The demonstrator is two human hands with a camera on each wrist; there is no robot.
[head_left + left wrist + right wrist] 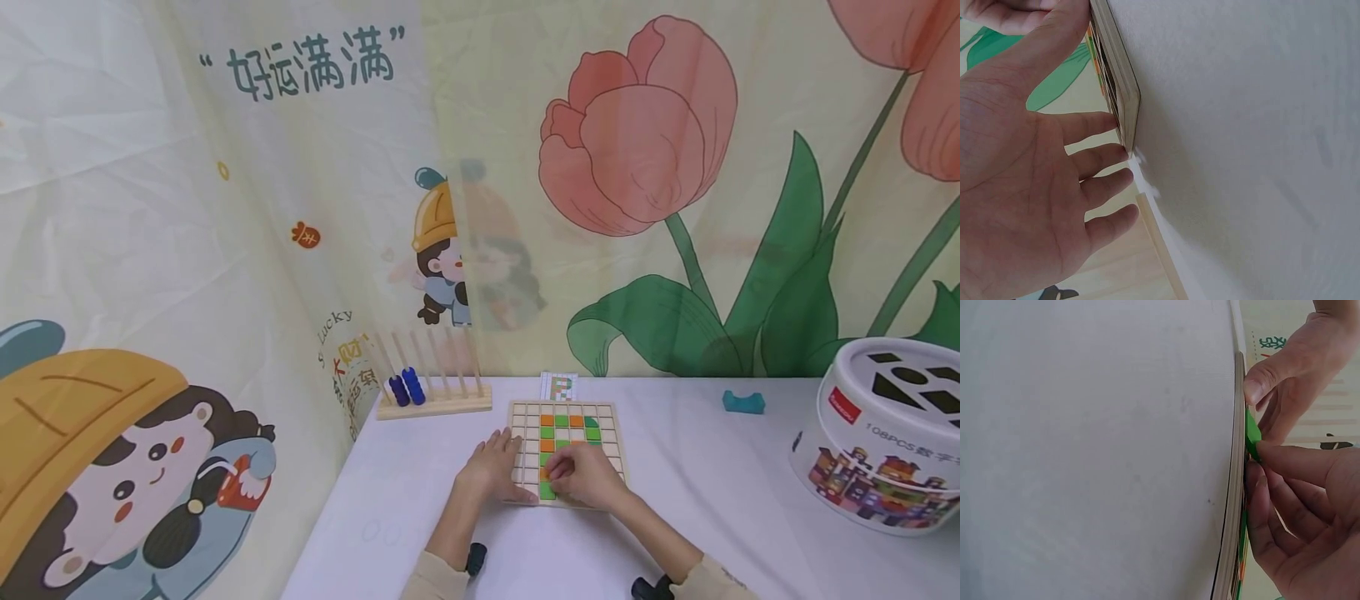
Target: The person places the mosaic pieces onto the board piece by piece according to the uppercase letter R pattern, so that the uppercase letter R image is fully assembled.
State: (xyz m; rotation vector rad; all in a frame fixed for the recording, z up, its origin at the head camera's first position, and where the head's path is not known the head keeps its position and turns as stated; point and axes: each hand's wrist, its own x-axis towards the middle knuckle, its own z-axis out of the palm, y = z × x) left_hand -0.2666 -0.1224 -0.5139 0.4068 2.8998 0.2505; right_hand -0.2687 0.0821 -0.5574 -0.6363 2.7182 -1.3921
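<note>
A wooden grid board point(609, 423) lies on the white table, with several green and orange tiles set in its squares. My left hand point(491, 467) rests at the board's left edge; the left wrist view shows its fingers point(1107, 159) extended, with fingertips touching the board's side. Over the lower part of the board, my right hand point(588, 475) is bent inward. In the right wrist view, its thumb and curled fingers pinch a green tile point(1252, 434) at the board's surface. The right hand covers some of the lower squares.
Behind the board lies a small card point(561, 386) with a coloured grid pattern. A wooden peg rack point(442, 402) with blue beads stands back left. Toward the right are a teal arched block point(744, 402) and a large white tub point(877, 442). Printed curtains hang behind the table.
</note>
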